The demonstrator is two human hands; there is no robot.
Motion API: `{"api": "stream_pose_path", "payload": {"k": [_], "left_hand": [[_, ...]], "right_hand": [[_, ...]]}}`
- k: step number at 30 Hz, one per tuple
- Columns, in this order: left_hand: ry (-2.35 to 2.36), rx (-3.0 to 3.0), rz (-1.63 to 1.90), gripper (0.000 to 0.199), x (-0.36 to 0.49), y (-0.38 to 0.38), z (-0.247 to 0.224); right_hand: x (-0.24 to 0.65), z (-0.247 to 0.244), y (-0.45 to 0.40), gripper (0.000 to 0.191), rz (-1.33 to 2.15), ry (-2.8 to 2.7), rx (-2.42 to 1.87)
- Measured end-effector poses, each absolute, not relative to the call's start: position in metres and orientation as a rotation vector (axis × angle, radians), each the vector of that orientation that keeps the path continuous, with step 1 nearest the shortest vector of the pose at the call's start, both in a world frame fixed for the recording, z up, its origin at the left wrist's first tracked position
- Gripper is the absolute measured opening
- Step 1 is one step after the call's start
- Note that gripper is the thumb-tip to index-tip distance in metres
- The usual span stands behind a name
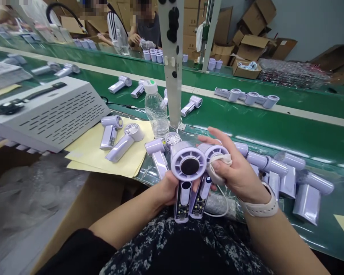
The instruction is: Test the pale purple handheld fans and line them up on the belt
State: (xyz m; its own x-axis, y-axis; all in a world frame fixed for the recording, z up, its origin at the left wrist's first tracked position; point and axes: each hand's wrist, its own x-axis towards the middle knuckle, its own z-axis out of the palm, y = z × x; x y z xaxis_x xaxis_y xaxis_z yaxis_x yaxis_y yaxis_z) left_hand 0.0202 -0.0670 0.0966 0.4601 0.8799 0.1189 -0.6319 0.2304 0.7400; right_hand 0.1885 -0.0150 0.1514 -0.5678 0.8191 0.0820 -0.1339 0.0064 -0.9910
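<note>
Two lilac handheld fans stand side by side in front of me, round heads up and handles down. My left hand [169,188] is closed around the handle of the left fan [184,202]; its fingers also reach the right fan [200,199]. Circuit boards show in both open handles, and the right one has a small lit display. My right hand [235,168] pinches a looped white cable [222,157] against the right fan's head, index finger raised. Part of this cable hangs down beside the handles. Where its end goes is hidden.
More fans [309,194] lie on the table at right and on yellow paper [132,164] at left. A plastic bottle [156,114] stands by a metal post [173,76]. Left is a vented grey box [63,114]. Fans lie on the green conveyor [304,101]; people work beyond it.
</note>
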Motion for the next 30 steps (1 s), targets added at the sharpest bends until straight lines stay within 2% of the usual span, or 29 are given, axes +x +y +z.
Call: {"api": "stream_pose_path", "payload": {"k": [2, 4, 8, 10, 12, 15, 19, 21, 23, 25, 27, 28, 30], "left_hand": [[0.353, 0.826, 1.048, 0.08, 0.023, -0.069, 0.097], [0.354, 0.844, 1.037, 0.079, 0.024, -0.07, 0.097], [0.338, 0.783, 1.002, 0.08, 0.026, -0.069, 0.099], [0.323, 0.698, 0.971, 0.079, 0.028, -0.069, 0.099], [0.298, 0.636, 0.937, 0.078, 0.031, -0.068, 0.098], [0.255, 0.582, 0.835, 0.078, 0.036, -0.071, 0.095], [0.278, 0.519, 0.708, 0.078, 0.041, -0.076, 0.085], [0.278, 0.505, 0.695, 0.078, 0.042, -0.077, 0.08], [0.285, 0.49, 0.699, 0.078, 0.041, -0.077, 0.077], [0.298, 0.471, 0.711, 0.078, 0.039, -0.076, 0.076], [0.31, 0.452, 0.726, 0.076, 0.036, -0.074, 0.075], [0.309, 0.444, 0.739, 0.076, 0.034, -0.074, 0.074], [0.311, 0.423, 0.77, 0.074, 0.031, -0.074, 0.074]], "right_hand": [[0.188, 0.15, -0.02, 0.046, 1.689, -1.506, -0.794], [0.19, 0.149, -0.022, 0.035, 1.49, -1.547, -0.865], [0.209, 0.154, -0.01, 0.042, 0.882, -1.786, -1.046], [0.222, 0.164, -0.001, 0.037, 0.743, -1.758, -1.036], [0.23, 0.177, 0.006, 0.032, 0.878, -1.79, -0.814], [0.228, 0.193, 0.016, 0.027, 1.21, -2.134, -0.455], [0.214, 0.196, 0.028, 0.059, 1.423, -2.421, -0.514], [0.208, 0.193, 0.029, 0.063, 1.563, -2.472, -0.577], [0.202, 0.191, 0.024, 0.057, 1.649, -2.481, -0.696], [0.194, 0.189, 0.017, 0.043, 1.6, -2.458, -0.821], [0.184, 0.186, 0.012, 0.026, 1.381, -2.462, -0.861], [0.179, 0.184, 0.012, 0.025, 1.249, -2.474, -0.858], [0.17, 0.177, 0.015, 0.041, 1.023, -2.486, -0.871]]}}
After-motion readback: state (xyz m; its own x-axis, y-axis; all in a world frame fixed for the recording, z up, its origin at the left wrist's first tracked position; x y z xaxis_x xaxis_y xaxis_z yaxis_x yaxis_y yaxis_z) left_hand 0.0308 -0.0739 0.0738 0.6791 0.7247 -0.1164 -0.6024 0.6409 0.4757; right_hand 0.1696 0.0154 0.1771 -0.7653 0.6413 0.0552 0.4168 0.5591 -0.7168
